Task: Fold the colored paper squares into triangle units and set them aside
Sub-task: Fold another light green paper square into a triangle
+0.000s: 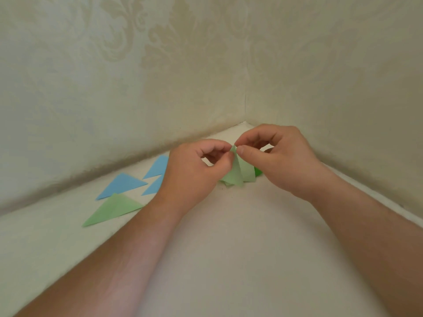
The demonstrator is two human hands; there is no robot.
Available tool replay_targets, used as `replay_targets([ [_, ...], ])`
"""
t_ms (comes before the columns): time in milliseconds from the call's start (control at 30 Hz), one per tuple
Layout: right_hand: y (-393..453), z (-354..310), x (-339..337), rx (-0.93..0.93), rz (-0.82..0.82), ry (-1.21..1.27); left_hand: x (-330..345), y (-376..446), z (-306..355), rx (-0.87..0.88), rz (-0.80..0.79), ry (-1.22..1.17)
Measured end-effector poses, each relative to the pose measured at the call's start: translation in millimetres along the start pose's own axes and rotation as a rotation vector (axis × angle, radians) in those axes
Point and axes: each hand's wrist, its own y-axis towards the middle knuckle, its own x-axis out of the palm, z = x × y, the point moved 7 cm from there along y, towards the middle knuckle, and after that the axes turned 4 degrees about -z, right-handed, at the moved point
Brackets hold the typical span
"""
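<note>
Both hands meet just right of frame centre, over a pale, matte table surface (229, 248) set into a corner of patterned cream wallpaper (160, 65). The left hand (194, 170) has its fingers curled, thumb and forefinger pinching the top corner of a light green paper piece (238, 175). The right hand (281, 156) is likewise curled, its thumb and forefinger pinching the same raised tip from the other side. The paper hangs from the pinch in a creased, tent-like fold, its lower edges touching or just above the table; which cannot be told. A darker green scrap (258, 171) shows behind it, mostly hidden by the right hand. At centre left lie flat folded triangles: one light green triangle (112, 212) nearest, and three blue triangles (121, 185) beyond it, the farthest partly covered by the left hand.
</note>
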Motion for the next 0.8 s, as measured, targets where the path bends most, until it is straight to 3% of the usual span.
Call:
replay_targets([
  [533, -2, -2, 5, -0.018, -0.045, -0.061, -4, -1, 17, 0.168, 0.035, 0.240],
  [800, -5, -17, 8, -0.212, -0.008, -0.217, -3, -2, 20, 0.183, 0.067, 0.200],
])
